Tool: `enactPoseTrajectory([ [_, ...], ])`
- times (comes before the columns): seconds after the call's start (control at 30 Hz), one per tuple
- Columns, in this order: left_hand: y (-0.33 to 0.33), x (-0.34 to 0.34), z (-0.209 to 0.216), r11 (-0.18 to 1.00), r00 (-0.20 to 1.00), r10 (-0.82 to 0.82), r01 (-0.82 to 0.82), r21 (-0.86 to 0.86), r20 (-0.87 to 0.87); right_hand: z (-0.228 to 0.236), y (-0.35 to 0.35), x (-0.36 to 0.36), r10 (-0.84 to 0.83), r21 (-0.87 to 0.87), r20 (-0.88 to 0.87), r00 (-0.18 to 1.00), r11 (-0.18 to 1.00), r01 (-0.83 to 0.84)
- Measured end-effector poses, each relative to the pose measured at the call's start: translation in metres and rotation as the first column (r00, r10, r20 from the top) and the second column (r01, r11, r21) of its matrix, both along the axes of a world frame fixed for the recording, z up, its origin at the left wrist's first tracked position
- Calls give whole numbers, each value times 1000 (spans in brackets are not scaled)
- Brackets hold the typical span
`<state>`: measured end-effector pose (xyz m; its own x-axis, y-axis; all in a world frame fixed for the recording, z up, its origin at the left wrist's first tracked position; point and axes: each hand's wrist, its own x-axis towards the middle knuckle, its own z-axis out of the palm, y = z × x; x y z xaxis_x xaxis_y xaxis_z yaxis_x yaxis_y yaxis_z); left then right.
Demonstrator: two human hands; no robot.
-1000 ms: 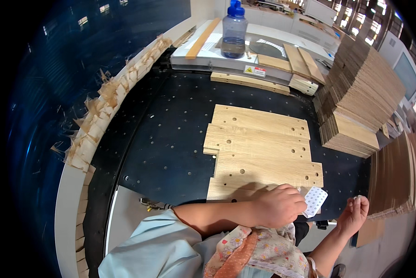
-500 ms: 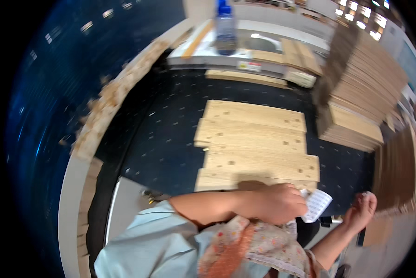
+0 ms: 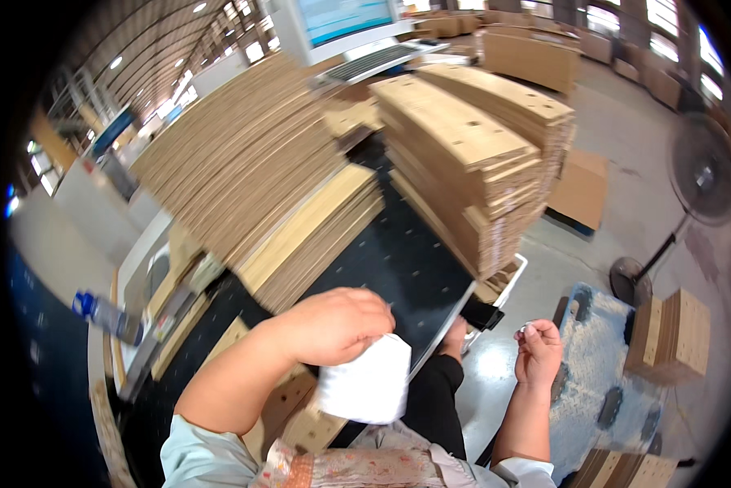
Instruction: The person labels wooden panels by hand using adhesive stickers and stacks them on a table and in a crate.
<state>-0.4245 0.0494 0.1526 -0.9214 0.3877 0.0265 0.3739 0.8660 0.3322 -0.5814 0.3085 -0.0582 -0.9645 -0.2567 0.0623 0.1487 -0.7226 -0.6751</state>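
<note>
1. The black worktable [image 3: 398,268] carries a tall stack of boards [image 3: 251,146], ahead of the left hand [image 3: 345,325].
2. Drilled boards [image 3: 315,429] lie near the person, partly hidden by the left forearm.
3. That hand's fingers grasp a blurred white sheet [image 3: 369,382], hanging by the table's edge.
4. The right hand [image 3: 538,350], apart from the table, pinches a small whitish piece [image 3: 525,328] between its fingertips.

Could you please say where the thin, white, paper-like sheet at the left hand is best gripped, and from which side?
From the right, probably pinching the thin, white, paper-like sheet by its right edge: the left hand covers its top, leaving that edge clear.
</note>
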Motion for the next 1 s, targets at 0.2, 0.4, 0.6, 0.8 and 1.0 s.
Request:
enactPoseTrajectory([
  [0.2,5,-94,54,958,875,98,-212,-193,-475,59,-11,-41,80,75,-191,978,995,-66],
  [0.4,3,-137,39,984,932,77,-129,-124,-355,135,-42,-78,116,266,-521,846,964,32],
  [0.6,4,-145,30,982,914,62,-127,-139,-400,155,-59,-107,135,347,-501,855,936,55],
  [0.8,12,-147,34,977,907,56,-136,-164,-418,168,-68,-114,124,437,-641,757,870,227],
  [1.0,10,-146,35,983,913,38,-108,-150,-406,169,-75,-108,152,443,-636,757,875,196],
])
